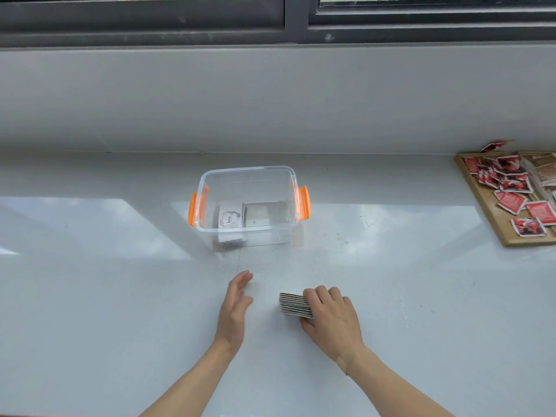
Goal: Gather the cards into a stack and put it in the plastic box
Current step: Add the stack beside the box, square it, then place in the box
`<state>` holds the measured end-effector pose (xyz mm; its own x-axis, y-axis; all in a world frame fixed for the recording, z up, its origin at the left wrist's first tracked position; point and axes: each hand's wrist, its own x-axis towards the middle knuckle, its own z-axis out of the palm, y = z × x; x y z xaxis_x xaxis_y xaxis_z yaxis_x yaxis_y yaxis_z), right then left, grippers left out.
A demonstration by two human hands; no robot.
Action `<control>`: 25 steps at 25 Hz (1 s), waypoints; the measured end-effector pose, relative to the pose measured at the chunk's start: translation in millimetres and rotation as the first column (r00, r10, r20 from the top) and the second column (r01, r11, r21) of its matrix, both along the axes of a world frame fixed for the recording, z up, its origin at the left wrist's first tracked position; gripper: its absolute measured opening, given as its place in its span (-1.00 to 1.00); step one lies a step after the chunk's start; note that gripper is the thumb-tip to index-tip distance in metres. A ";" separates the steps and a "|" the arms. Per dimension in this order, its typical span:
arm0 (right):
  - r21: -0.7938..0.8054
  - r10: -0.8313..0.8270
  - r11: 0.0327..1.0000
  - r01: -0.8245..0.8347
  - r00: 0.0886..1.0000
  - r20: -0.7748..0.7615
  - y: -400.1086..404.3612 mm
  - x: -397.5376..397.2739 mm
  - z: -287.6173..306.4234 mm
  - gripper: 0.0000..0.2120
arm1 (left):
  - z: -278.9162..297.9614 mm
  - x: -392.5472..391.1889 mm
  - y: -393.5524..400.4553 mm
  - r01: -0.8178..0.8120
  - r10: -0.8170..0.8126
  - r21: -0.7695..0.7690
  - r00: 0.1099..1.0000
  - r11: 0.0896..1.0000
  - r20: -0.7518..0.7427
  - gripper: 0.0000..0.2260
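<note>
Left hand (236, 308) flat, fingers extended, edge-on; right hand (329, 319) curled in a grip, knuckles up.

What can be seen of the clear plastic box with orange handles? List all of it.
The clear plastic box with orange handles is a lidless, see-through rectangular tub with rounded corners and an orange latch handle on each short side. It stands upright on the glossy white counter, beyond both hands, neither of which touches it. Inside, on its floor, lie a white card printed "love" at the left and more pale cards beside it.
</note>
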<state>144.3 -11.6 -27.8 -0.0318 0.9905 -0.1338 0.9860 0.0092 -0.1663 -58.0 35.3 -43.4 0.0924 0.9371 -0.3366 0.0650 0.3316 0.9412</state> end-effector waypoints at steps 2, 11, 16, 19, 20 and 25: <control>0.006 -0.007 1.000 0.007 1.000 -0.006 0.5 0.4 -0.3 -0.71 | 0.7 0.0 2.3 -0.143 0.144 -0.027 0.990 0.989 0.012 -0.60; 0.018 -0.048 0.999 0.049 0.997 -0.055 -1.3 2.0 -4.5 -0.65 | 6.5 62.6 -10.8 0.158 -0.127 -0.174 0.976 0.972 0.175 -0.56; 0.033 -0.067 0.997 0.069 0.995 -0.071 -0.7 1.1 -6.6 -0.64 | 10.6 77.3 -12.7 -0.044 0.061 -0.131 0.989 0.990 0.132 -0.71; 0.057 -0.058 0.996 0.062 0.995 -0.076 -2.0 2.5 -7.9 -0.63 | 10.0 88.3 -21.3 0.134 -0.135 -0.088 0.991 0.987 -0.005 -0.61; 0.068 -0.054 0.996 0.060 0.996 -0.076 -2.1 3.4 -8.4 -0.63 | 9.1 84.3 -18.1 0.187 -0.191 -0.070 0.979 0.980 -0.069 -0.60; 0.087 -0.039 0.995 0.048 0.994 -0.102 0.1 6.9 -9.4 -0.66 | 5.7 63.5 -13.2 0.628 -0.477 0.166 0.713 0.761 -0.514 -0.42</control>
<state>151.1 -11.5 -37.2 0.0030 0.9991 -0.0428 0.9642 -0.0142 -0.2647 5.5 22.1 -37.7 0.5492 0.8171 -0.1752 0.5477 -0.1936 0.8139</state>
